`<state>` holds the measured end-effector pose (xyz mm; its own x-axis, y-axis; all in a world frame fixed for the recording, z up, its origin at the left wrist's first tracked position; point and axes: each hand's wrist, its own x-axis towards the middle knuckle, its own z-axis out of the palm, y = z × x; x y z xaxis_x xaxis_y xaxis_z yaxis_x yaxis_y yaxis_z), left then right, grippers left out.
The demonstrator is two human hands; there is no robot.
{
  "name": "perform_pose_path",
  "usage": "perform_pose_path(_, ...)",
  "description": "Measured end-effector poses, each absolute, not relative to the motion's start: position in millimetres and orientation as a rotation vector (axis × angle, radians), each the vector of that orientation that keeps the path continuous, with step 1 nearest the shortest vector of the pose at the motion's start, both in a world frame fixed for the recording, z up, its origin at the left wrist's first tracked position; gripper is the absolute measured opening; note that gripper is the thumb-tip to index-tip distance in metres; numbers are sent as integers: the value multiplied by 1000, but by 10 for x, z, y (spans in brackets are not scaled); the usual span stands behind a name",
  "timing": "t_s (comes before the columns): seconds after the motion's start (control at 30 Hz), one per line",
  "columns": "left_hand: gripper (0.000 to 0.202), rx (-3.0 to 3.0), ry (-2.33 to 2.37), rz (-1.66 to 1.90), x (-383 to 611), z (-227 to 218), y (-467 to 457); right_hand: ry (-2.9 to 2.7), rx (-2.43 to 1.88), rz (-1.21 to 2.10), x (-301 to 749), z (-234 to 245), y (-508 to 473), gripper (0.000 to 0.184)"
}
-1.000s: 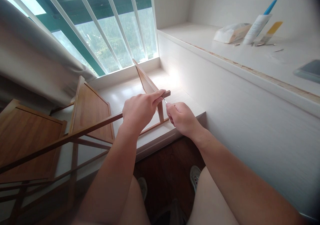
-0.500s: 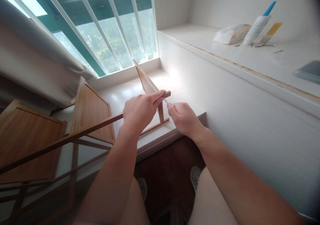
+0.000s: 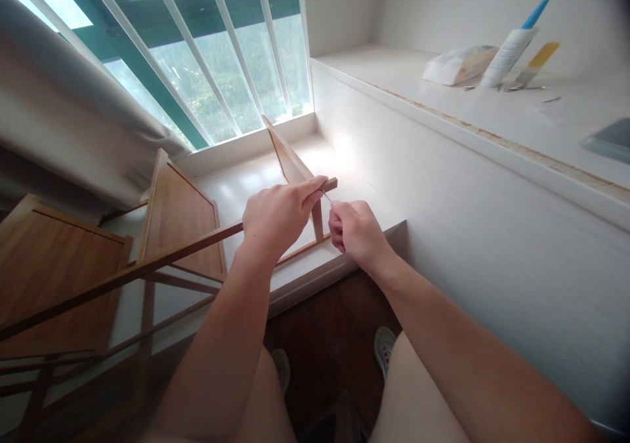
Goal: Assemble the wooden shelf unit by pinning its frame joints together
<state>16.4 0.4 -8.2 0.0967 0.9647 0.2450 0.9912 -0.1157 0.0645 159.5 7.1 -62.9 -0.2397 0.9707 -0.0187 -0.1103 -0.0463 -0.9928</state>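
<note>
My left hand (image 3: 280, 214) is closed around a long wooden bar (image 3: 191, 246), close to its right end, with thumb and fingers near the joint to an upright wooden panel (image 3: 290, 156). My right hand (image 3: 359, 230) is closed just to the right of it, pinching a thin metal rod like a hex key (image 3: 326, 195). The rod's tip points up and left at the bar beneath my left fingertips; the exact contact point is hidden. The bar runs left along a wooden frame with two more panels, a middle panel (image 3: 182, 216) and a left panel (image 3: 63, 279).
The frame stands on a white ledge (image 3: 315, 259) by a barred window (image 3: 207, 56). On the white shelf at right are a plastic bag (image 3: 460, 66), a white tube (image 3: 509, 57), a yellow-handled brush (image 3: 540, 59), small metal pieces and a flat dark object (image 3: 609, 140). A curtain (image 3: 73, 108) hangs left.
My right hand has turned slightly at the wrist, its curled fingers now showing more, with the metal rod still pinched. My left hand and the frame have stayed nearly in place.
</note>
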Motion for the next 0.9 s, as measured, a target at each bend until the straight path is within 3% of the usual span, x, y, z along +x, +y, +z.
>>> perform_pose_path(0.17, 37, -2240, -1996, -346, 165, -83, 4, -1100, -922, 1633, 1574, -588, 31, 39)
perform_pose_path(0.67, 37, -2230, -2023, -337, 166, -70, 16, -1457, -1123, 1252, 1598, -652, 18, 45)
perform_pose_path(0.9, 37, -2246, -2004, -349, 142, -91, 17, -1492, -1106, 1244, 1629, -633, 37, 44)
